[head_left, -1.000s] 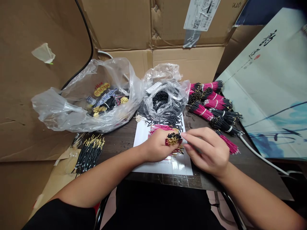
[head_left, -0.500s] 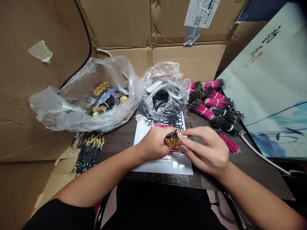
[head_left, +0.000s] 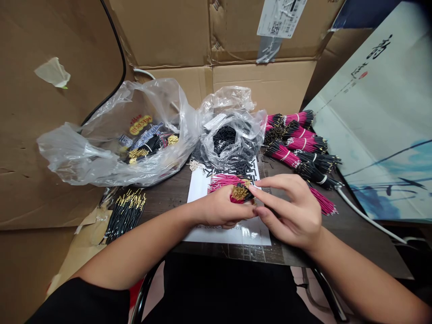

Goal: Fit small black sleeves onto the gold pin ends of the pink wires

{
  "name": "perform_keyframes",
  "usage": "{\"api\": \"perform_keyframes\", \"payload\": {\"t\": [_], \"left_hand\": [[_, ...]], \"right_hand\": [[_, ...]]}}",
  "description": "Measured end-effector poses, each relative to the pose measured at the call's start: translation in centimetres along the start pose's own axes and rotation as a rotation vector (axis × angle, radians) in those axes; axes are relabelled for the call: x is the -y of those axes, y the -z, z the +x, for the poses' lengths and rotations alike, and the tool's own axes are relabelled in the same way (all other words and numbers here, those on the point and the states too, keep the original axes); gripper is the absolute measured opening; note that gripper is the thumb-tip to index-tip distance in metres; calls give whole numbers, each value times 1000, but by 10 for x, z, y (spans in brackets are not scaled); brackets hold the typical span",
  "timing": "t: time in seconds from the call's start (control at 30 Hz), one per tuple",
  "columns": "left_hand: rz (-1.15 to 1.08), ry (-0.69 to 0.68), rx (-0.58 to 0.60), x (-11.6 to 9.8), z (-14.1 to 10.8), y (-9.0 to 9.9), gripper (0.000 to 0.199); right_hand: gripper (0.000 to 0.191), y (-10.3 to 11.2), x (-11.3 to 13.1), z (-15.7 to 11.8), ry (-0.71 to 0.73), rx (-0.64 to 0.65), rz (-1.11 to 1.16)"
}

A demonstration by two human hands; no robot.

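Center frame, over the white sheet (head_left: 202, 189): my left hand (head_left: 218, 209) is clenched around a bundle of pink wires (head_left: 227, 181), gold tips facing right, where my right hand (head_left: 292, 211) pinches narrowly at the nearest tip.

On the table (head_left: 337, 234) a sheet (head_left: 202, 184) lies at the front middle, both hands over it: left hand (head_left: 219, 209) beside right hand (head_left: 290, 211), a wire bundle (head_left: 240, 193) between them. Behind the sheet sits a small bag (head_left: 232, 135); left of that a large bag (head_left: 118, 139). Tied bundles (head_left: 300, 144) lie right, loose wires (head_left: 124, 213) front left, boxes (head_left: 209, 40) behind.
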State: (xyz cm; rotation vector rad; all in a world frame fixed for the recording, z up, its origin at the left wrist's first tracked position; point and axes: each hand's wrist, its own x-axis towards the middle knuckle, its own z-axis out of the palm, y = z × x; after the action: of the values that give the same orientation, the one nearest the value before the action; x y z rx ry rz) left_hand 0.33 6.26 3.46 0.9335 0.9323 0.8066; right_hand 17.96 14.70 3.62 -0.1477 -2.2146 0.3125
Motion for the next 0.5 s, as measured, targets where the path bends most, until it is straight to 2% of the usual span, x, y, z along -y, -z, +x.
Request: {"api": "perform_keyframes", "payload": {"t": [0.13, 0.37, 0.5], "left_hand": [[-146, 76, 56, 0, -1, -2, 38], [-140, 95, -9, -2, 1, -4, 38], [-107, 78, -29, -1, 2, -2, 36]], "right_hand": [[40, 1, -1, -1, 8, -10, 47], [47, -2, 1, -9, -36, -67, -17], [44, -3, 2, -13, -60, -97, -65]]}}
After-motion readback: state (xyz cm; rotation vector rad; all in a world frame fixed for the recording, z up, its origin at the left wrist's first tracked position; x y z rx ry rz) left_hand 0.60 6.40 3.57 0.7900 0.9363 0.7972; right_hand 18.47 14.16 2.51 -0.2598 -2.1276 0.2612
